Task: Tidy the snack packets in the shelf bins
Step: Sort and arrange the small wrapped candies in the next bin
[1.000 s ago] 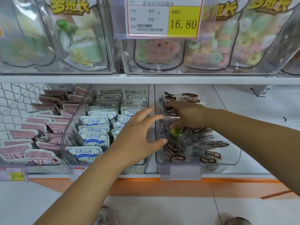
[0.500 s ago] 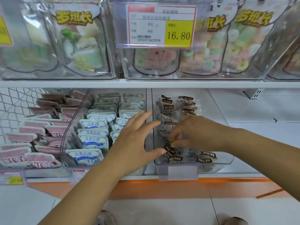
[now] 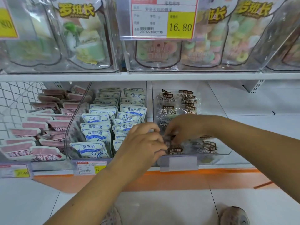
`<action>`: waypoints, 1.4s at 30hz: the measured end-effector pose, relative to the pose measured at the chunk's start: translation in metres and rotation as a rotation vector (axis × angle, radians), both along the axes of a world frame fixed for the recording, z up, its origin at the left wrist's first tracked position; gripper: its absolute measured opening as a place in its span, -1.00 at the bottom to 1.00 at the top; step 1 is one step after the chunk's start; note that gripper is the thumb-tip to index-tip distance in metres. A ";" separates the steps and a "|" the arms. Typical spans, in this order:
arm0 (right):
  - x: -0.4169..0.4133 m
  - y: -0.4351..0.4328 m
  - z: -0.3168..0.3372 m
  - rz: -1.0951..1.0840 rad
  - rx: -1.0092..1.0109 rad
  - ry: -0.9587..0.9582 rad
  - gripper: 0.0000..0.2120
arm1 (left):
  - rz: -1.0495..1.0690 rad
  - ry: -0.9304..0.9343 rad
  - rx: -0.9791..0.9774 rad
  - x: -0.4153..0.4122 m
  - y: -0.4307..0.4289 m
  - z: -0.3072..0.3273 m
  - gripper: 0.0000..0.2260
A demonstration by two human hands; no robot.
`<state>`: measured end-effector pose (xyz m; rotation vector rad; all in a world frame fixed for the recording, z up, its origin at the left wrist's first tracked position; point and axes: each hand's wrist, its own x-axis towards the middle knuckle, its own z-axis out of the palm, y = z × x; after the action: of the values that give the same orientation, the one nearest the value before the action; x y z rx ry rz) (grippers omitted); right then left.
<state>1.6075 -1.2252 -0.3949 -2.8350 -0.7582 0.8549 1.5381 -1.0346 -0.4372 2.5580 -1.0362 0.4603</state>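
Closely, left grip (image 3: 143, 143), right grip (image 3: 186, 127) pinching packet (image 3: 170, 140)

The lower bins (image 3: 227, 152) in front of you are clear hard plastic, glossy with pale reflections. The plum packets (image 3: 167, 111) in the right bin are transparent crinkled film with matt brown labels. The blue-and-white packets (image 3: 95, 135) are smooth opaque film with a soft sheen, and the pink packets (image 3: 47, 151) look alike. The shelf (image 3: 146, 77) looks like smooth white painted metal, with a white wire grid (image 3: 14, 101) at the left. The price tag (image 3: 164, 18) is paper behind clear plastic. The floor tiles (image 3: 162, 205) are glossy white.
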 end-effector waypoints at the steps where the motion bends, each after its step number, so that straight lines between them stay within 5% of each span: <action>1: 0.001 -0.006 0.006 -0.058 0.092 0.086 -0.70 | 0.001 -0.005 -0.008 0.000 0.001 -0.001 -0.77; 5: 0.000 -0.010 0.014 -0.087 0.109 0.225 -0.70 | 0.018 -0.014 -0.034 -0.001 0.002 -0.002 -0.83; 11: -0.009 -0.010 0.008 -0.074 0.014 -0.188 -0.51 | 0.046 -0.013 -0.048 -0.001 -0.004 0.000 -0.83; 15: -0.016 -0.020 0.026 -0.027 -0.104 -0.052 -0.66 | 0.055 -0.015 -0.049 -0.001 -0.004 0.001 -0.82; 20: -0.018 -0.001 0.004 0.065 -0.153 -0.161 -0.83 | 0.054 -0.015 -0.042 -0.002 -0.004 0.001 -0.81; 25: -0.009 -0.011 0.013 -0.099 -0.016 0.154 -0.67 | 0.051 -0.020 -0.038 -0.002 -0.002 0.001 -0.92; 29: -0.011 -0.005 0.002 -0.062 -0.016 -0.011 -0.69 | 0.068 -0.015 -0.049 -0.002 -0.003 0.001 -0.96; 33: -0.005 -0.022 0.011 -0.209 0.236 0.080 -0.71 | 0.093 -0.006 -0.086 -0.001 -0.006 0.003 -0.96; 38: -0.016 -0.006 0.003 -0.011 0.027 -0.028 -0.67 | 0.152 0.003 -0.088 -0.001 -0.010 0.000 -0.87; 42: -0.022 -0.033 0.016 -0.254 0.354 -0.009 -0.64 | 0.163 0.016 -0.057 0.000 -0.013 0.003 -0.73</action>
<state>1.5851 -1.2583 -0.3785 -2.5465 -0.4783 0.6026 1.5380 -1.0472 -0.4343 2.6013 -0.8009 0.5027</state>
